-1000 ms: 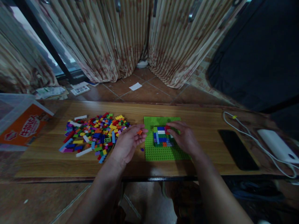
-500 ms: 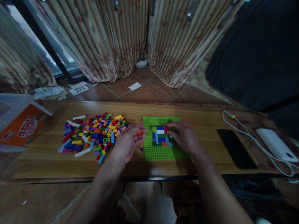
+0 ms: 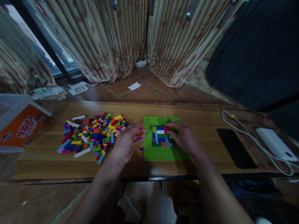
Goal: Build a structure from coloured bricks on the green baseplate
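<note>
My left hand (image 3: 128, 139) is palm up beside the left edge of the green baseplate (image 3: 154, 155), its fingers curled around a small orange brick (image 3: 138, 132). On the plate sits a low block of blue, white, green and other bricks (image 3: 160, 137). My right hand (image 3: 184, 137) reaches over the plate from the right. Its thumb and fingers pinch a red brick (image 3: 166, 128) at the block's far right corner; whether that brick is pressed down fully I cannot tell. A tiny dark blue brick (image 3: 141, 149) lies on the wood below my left fingers.
A heap of loose coloured bricks (image 3: 93, 137) spreads left of my left hand. A clear plastic box with an orange label (image 3: 25, 126) stands at the far left. To the right lie a black phone (image 3: 236, 148), a white power bank (image 3: 275, 144) and its white cable (image 3: 254, 140).
</note>
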The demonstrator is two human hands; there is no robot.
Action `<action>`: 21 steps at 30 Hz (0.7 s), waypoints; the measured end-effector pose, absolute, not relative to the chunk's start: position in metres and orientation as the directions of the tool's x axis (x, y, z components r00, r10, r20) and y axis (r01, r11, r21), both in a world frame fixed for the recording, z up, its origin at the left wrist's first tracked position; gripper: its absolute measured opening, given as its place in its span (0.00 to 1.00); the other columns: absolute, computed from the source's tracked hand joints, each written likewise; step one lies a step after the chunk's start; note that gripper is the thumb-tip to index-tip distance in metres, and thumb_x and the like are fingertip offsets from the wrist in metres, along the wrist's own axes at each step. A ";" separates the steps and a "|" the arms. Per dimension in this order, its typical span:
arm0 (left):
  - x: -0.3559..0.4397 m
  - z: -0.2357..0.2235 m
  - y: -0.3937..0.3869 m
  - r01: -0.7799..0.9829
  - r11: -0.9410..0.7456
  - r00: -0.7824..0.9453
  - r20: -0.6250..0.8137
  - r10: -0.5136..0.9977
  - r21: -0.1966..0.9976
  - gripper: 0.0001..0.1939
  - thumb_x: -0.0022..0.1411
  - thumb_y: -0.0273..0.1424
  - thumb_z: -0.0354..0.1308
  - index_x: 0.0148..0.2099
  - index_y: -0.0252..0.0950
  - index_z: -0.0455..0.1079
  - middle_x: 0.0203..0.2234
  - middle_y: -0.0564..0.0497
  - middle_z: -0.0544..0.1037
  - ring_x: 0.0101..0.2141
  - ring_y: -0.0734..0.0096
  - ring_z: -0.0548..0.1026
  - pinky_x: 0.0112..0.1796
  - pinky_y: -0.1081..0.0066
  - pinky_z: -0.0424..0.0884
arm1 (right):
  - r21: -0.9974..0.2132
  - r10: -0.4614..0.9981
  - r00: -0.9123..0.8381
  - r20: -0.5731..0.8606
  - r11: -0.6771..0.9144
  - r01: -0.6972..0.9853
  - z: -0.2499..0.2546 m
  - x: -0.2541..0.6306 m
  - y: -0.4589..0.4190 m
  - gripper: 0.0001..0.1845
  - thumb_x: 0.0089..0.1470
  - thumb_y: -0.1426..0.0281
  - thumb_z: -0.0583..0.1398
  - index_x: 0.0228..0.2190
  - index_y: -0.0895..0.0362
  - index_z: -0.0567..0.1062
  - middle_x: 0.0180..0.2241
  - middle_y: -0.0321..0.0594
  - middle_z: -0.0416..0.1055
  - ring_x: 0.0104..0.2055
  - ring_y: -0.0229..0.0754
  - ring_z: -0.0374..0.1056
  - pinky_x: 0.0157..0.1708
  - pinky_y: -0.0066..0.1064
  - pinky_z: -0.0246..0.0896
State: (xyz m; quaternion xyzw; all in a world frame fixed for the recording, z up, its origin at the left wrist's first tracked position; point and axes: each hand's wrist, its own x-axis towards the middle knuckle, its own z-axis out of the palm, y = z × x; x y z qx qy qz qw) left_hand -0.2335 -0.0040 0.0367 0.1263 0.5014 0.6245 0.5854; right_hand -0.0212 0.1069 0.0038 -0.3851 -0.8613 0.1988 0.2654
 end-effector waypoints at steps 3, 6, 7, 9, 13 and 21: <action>-0.233 0.037 -0.004 -0.605 0.189 -0.286 -0.433 0.855 0.773 0.12 0.53 0.32 0.65 0.38 0.30 0.75 0.30 0.46 0.79 0.29 0.73 0.75 0.32 0.75 0.70 | -0.535 0.764 -0.563 0.315 0.633 0.560 0.003 -0.021 0.107 0.09 0.55 0.70 0.61 0.39 0.51 0.78 0.40 0.41 0.76 0.46 0.48 0.68 0.49 0.45 0.62; -0.233 0.036 -0.003 -0.606 0.187 -0.288 -0.433 0.854 0.773 0.11 0.53 0.32 0.65 0.38 0.30 0.75 0.30 0.46 0.79 0.29 0.73 0.75 0.32 0.74 0.70 | -0.532 0.766 -0.560 0.315 0.631 0.564 0.004 -0.021 0.107 0.09 0.55 0.70 0.61 0.39 0.51 0.78 0.39 0.40 0.76 0.46 0.49 0.68 0.49 0.46 0.63; -0.233 0.036 -0.003 -0.606 0.185 -0.287 -0.429 0.856 0.774 0.12 0.52 0.32 0.65 0.38 0.30 0.75 0.30 0.46 0.79 0.29 0.73 0.75 0.32 0.74 0.70 | -0.531 0.766 -0.561 0.313 0.631 0.566 0.004 -0.022 0.107 0.09 0.55 0.71 0.61 0.39 0.50 0.78 0.39 0.40 0.76 0.46 0.49 0.68 0.49 0.47 0.63; -0.234 0.036 -0.004 -0.605 0.181 -0.287 -0.425 0.859 0.775 0.13 0.52 0.32 0.66 0.38 0.30 0.75 0.30 0.46 0.79 0.29 0.73 0.75 0.32 0.74 0.70 | -0.524 0.767 -0.562 0.311 0.632 0.572 0.005 -0.023 0.106 0.10 0.54 0.71 0.61 0.38 0.50 0.79 0.38 0.41 0.76 0.46 0.49 0.68 0.49 0.48 0.63; -0.234 0.036 -0.004 -0.604 0.191 -0.285 -0.433 0.855 0.773 0.13 0.52 0.33 0.66 0.38 0.30 0.75 0.30 0.46 0.79 0.29 0.73 0.75 0.32 0.74 0.70 | -0.502 0.756 -0.572 0.318 0.646 0.575 0.008 -0.024 0.105 0.10 0.55 0.71 0.60 0.39 0.51 0.78 0.38 0.42 0.75 0.46 0.50 0.67 0.48 0.48 0.63; -0.232 0.035 -0.003 -0.601 0.193 -0.273 -0.426 0.863 0.776 0.11 0.53 0.32 0.65 0.38 0.30 0.75 0.29 0.47 0.79 0.28 0.74 0.75 0.32 0.75 0.70 | -0.469 0.733 -0.604 0.313 0.672 0.573 0.012 -0.025 0.102 0.10 0.55 0.73 0.59 0.38 0.52 0.78 0.38 0.43 0.74 0.45 0.50 0.66 0.48 0.48 0.63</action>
